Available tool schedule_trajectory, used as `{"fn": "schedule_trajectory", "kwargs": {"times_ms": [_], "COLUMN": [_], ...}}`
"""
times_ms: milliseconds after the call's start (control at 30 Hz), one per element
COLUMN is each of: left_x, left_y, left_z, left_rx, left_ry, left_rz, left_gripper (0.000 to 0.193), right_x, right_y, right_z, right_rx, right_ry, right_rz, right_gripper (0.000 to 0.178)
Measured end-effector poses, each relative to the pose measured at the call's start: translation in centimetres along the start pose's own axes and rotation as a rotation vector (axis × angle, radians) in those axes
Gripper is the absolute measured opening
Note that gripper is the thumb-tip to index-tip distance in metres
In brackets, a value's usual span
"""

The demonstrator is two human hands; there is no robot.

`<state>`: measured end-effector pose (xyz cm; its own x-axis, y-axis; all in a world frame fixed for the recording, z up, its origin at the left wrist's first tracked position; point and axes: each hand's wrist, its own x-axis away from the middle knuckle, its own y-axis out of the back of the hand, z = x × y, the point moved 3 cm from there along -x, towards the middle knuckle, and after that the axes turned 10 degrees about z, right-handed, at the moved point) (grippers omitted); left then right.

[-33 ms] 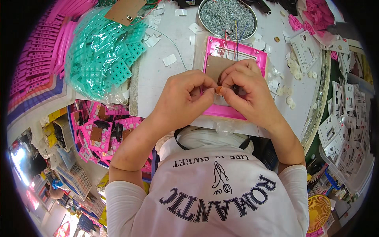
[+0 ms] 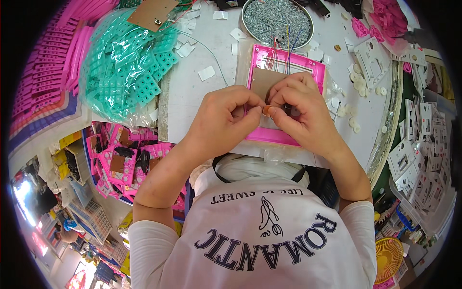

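A small orange piece (image 2: 266, 111) sits between the fingertips of both hands, over the lower part of a pink plastic casing (image 2: 275, 135). My left hand (image 2: 228, 115) pinches at the piece's left edge with thumb and index finger. My right hand (image 2: 301, 108) is closed, its thumb against the piece's right side and the other fingers curled above. Part of the piece is covered by the fingers, and its exact kind is unclear. Under my right fingers a brown circuit board (image 2: 264, 82) lies in the casing. Thin coloured wires (image 2: 288, 50) rise at the casing's far end.
A round tin of screws (image 2: 276, 21) stands beyond the casing. To the left are a clear bag of teal button pads (image 2: 122, 72) and stacked pink parts (image 2: 43, 62). White discs (image 2: 358, 82) and a white panel (image 2: 373, 62) lie right. A crate of pink casings (image 2: 120, 164) sits lower left.
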<state>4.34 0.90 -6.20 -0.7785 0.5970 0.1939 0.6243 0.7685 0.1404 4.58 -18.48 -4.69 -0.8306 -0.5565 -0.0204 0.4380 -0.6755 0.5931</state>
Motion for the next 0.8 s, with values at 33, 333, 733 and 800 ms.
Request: {"fn": "schedule_trajectory", "kwargs": {"times_ms": [33,333,733,800], "left_x": [0.0,-0.1,-0.4,-0.4], "left_y": [0.0,0.3,-0.1,-0.1], "left_z": [0.0,-0.5,-1.3,-1.4], "left_rx": [0.052,0.136,-0.168,-0.177], "left_ry": [0.049,0.149,-0.069,-0.082], "left_rz": [0.024,0.13,0.054,0.046], "left_gripper": [0.008,0.006,0.009,0.009], "right_x": [0.0,0.2,0.1,0.3], "right_y": [0.0,0.0,0.3,0.2], "right_z": [0.0,0.4,1.1,1.0], "right_rx": [-0.003,0.111,0.266,0.264], "right_ry": [0.001,0.083,0.184,0.165], "right_rz": [0.0,-0.028,0.041,0.04], "right_gripper": [0.012,0.013,0.016,0.016]}}
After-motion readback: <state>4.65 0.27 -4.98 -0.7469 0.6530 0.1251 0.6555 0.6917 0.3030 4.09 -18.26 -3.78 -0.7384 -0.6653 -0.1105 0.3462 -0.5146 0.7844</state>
